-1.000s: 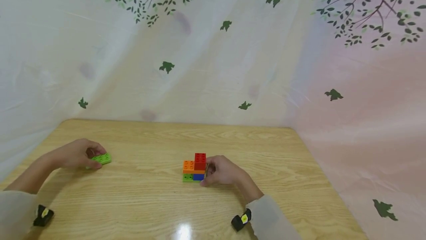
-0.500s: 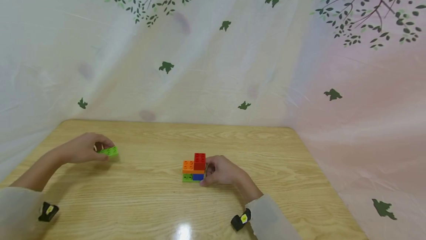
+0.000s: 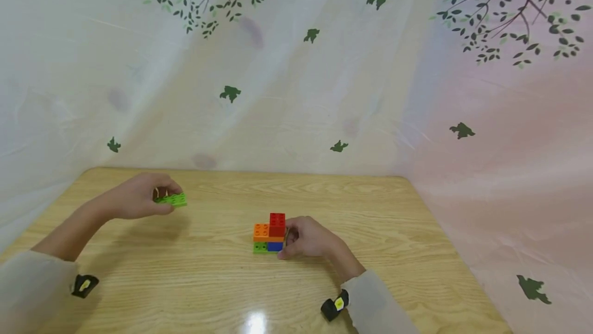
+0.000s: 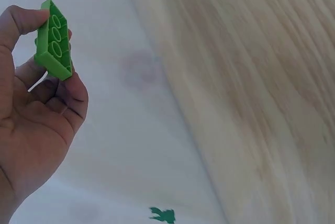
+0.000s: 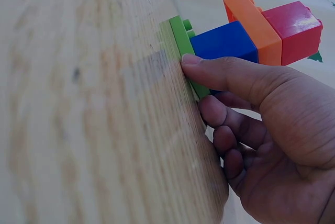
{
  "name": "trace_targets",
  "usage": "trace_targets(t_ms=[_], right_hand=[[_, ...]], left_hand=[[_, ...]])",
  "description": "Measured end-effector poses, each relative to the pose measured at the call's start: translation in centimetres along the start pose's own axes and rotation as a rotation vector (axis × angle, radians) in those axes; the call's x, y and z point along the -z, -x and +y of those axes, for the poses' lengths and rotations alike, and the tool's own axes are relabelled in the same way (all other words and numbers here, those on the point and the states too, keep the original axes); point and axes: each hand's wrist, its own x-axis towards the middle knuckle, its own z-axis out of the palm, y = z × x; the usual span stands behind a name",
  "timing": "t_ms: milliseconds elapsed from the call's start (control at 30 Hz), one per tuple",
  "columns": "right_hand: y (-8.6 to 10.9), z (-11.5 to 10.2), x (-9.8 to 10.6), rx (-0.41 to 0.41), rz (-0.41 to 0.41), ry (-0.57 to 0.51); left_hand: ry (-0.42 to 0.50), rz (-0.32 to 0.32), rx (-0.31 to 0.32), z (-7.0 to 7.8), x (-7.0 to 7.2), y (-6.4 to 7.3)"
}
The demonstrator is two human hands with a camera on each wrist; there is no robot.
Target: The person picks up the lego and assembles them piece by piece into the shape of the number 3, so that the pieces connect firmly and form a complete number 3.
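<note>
My left hand (image 3: 136, 196) pinches a thin lime-green brick (image 3: 178, 199) above the table's left side. The hollow underside of that brick, with its round tubes, faces the left wrist view. Right of it, a small brick stack stands on the table. At its base lies a thin green brick (image 5: 179, 35), carrying a blue brick (image 5: 227, 42). An orange brick (image 3: 261, 231) sits over the blue one and overhangs to the left, with a red brick (image 3: 277, 225) on top. My right hand (image 3: 311, 239) grips the stack low on its right side, thumb against the green base.
The wooden table (image 3: 370, 221) extends around both hands. Behind it hangs a pale cloth (image 3: 287, 118) printed with leaves and branches. Black bands with yellow marks circle both cuffs, such as the right band (image 3: 335, 306).
My left hand has lifted the lime-green brick off the table and carried it rightward and away from me. My right hand and the stack have stayed in place.
</note>
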Motion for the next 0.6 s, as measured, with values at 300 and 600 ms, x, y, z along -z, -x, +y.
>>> trace_targets(t_ms=[300, 600], right_hand=[[0.0, 0.0, 0.0, 0.023, -0.006, 0.001], [0.0, 0.1, 0.0, 0.029, -0.003, 0.015]], left_hand=[[0.024, 0.034, -0.095, 3.9, -0.5, -2.4], [0.016, 0.024, -0.198, 7.0, -1.3, -5.2]])
